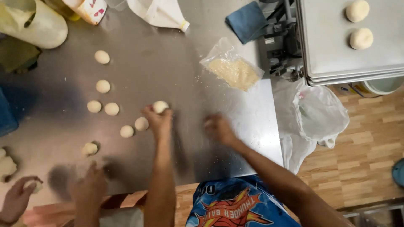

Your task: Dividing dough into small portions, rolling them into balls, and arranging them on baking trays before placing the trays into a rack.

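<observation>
steel table (176,75): left hand (159,122) grips round dough ball (160,106).

We see clear bag of pale crumbs (234,70) on steel table (176,50), blue cloth (247,21) at far edge. We note two dough rounds (357,11) on metal tray stack (336,59), white plastic bag (317,113) hanging over wood floor (366,147).

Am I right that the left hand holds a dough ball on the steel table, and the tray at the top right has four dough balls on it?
Not quite. The head view shows only two dough balls on the tray, not four. The rest stands: the left hand holds a dough ball on the steel table.
</observation>
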